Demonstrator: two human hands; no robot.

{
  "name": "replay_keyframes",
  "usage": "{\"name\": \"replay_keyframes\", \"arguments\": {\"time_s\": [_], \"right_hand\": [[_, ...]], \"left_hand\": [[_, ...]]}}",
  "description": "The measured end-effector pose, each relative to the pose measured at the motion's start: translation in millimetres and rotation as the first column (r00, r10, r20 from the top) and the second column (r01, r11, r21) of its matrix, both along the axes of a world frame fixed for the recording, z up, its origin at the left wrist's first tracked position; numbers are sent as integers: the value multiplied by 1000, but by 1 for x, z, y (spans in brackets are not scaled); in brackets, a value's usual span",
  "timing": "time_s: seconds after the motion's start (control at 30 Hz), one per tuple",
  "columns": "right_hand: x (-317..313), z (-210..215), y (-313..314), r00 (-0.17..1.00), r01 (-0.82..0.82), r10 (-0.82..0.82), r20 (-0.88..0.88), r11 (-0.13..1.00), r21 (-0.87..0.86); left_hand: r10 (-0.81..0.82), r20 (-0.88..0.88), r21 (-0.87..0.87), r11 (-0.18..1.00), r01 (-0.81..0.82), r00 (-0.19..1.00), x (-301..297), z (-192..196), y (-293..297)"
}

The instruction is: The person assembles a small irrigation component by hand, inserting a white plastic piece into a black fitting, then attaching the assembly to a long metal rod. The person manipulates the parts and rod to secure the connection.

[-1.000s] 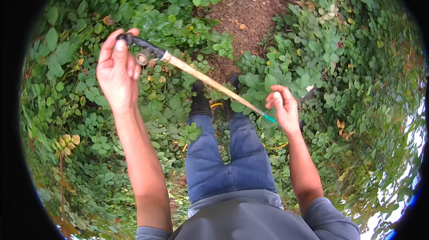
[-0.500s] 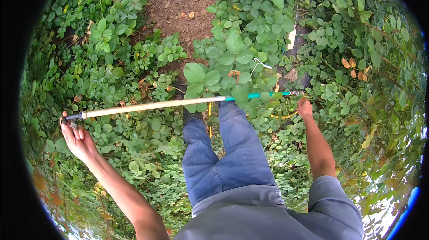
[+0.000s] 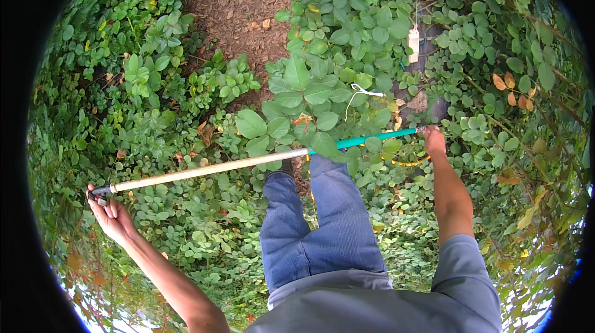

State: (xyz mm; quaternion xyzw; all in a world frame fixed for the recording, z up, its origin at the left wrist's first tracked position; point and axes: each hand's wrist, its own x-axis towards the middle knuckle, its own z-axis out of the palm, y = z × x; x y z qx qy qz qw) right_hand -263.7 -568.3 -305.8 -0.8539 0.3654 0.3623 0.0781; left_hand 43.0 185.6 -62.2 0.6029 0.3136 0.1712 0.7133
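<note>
left hand (image 3: 110, 214): out to the person's left; fingers (image 3: 99, 198) curled around the metal butt end of the pole, grasping it.
right hand (image 3: 433, 140): stretched forward right; fingers wrapped on the green end of the pole, clenched. What lies past that hand is hidden by leaves.
pole (image 3: 211, 168): long pale wooden shaft with a green section (image 3: 372, 139), spans from one hand to the other, nearly level, crossing above the knees in blue jeans (image 3: 316, 221).
step in hand (judgement): working the pole toward the dark trunk (image 3: 427, 66); best done with both grips firm, shaft kept straight, clear of the vines.
just beyond right fingers: trunk, with a small white container (image 3: 414, 42) hanging on it and a loose white cord (image 3: 359, 91) nearby.
around: dense green creeper (image 3: 322, 41), patch of bare brown soil (image 3: 242, 4) ahead.
</note>
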Motion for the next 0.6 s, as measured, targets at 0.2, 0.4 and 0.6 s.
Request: {"name": "replay_keyframes", "arguments": {"time_s": [0.2,0.4,0.6], "right_hand": [[-1,-13,-19,998,-51,51,-42,999,3],[-18,-17,-66,992,29,-22,-122,998,58],[168,116,119,890,-89,-115,442,906,415]], "left_hand": [[42,36,12,999,-43,998,-8,7,-4],[-41,104,-89,995,50,994,0,-1,4],[-35,147,-134,990,55,988,-18,33,-5]]}}
